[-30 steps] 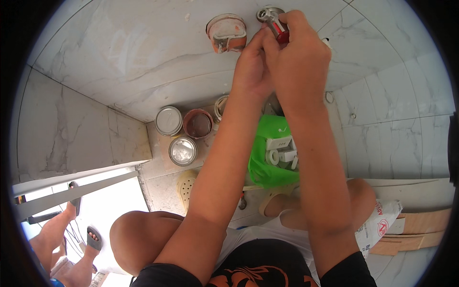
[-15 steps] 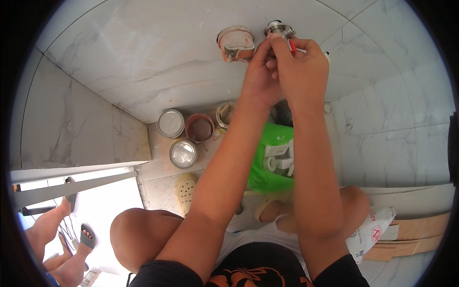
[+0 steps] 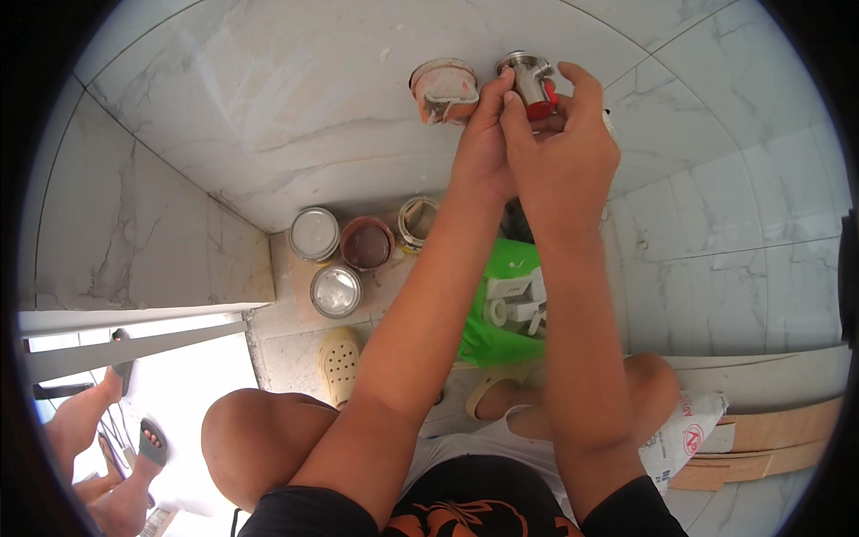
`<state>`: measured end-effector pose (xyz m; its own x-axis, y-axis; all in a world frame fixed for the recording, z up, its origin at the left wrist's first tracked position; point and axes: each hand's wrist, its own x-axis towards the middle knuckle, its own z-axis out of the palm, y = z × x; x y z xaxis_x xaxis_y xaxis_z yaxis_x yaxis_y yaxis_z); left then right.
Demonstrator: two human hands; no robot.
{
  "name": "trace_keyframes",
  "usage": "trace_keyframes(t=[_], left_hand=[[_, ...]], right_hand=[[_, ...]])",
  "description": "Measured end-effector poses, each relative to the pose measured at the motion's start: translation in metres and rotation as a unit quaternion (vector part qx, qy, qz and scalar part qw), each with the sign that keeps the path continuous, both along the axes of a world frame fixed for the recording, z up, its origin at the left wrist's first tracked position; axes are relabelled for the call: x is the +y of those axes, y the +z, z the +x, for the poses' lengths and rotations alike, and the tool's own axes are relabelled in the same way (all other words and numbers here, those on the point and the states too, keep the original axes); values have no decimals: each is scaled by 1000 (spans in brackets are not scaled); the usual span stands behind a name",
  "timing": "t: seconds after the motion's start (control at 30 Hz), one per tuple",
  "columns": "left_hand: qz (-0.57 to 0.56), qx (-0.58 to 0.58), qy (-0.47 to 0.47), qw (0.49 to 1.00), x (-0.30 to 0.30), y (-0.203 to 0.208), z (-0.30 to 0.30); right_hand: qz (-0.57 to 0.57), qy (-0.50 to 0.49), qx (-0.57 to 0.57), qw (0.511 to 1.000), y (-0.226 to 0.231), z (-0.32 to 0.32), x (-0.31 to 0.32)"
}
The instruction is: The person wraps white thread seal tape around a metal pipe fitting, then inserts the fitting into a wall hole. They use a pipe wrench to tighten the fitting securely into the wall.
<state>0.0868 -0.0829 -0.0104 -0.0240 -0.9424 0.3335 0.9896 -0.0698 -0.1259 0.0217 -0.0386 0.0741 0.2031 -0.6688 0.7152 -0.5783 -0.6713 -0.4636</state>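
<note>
A silver angle valve (image 3: 530, 82) with a red lever and red end sits against the marbled tile wall, its round flange toward the wall. My left hand (image 3: 486, 148) is closed around the valve's left side, thumb on the metal body. On the other side, my right hand (image 3: 565, 166) has its thumb by the lower left of the body and its curled fingers at the red lever; its index finger is raised off the metal. Palms and fingers hide the valve's lower part. Just left is a rough-edged orange pipe opening (image 3: 446, 89) in the wall.
Several cans, including a lidded one (image 3: 314, 234) and a reddish-brown pot (image 3: 367, 243), stand at the wall's foot. A green plastic bag (image 3: 497, 345) with white fittings lies below my arms. Wooden strips (image 3: 778, 438) are at right. Another person's feet (image 3: 152, 438) show at lower left.
My right index finger has lifted away from the valve and my right grip has loosened. More of the valve's body and red end now shows. The view has shifted slightly.
</note>
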Motion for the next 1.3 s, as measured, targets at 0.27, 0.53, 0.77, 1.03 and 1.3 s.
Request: trace_keyframes(t=[0.27, 0.53, 0.77, 1.03, 1.3], left_hand=[[-58, -10, 3, 998, 2, -2, -2], [-33, 37, 9, 999, -7, -16, -9], [-28, 14, 73, 997, -2, -12, -18], [-105, 61, 24, 992, -3, -13, -12], [-42, 29, 58, 997, -4, -12, -15]], right_hand=[[31, -23, 9, 999, -3, -2, -7], [244, 3, -136, 960, 6, 2, -3], [73, -31, 24, 997, 7, -2, -1], [-19, -33, 88, 995, 3, -1, -8], [41, -33, 19, 998, 6, 2, -10]])
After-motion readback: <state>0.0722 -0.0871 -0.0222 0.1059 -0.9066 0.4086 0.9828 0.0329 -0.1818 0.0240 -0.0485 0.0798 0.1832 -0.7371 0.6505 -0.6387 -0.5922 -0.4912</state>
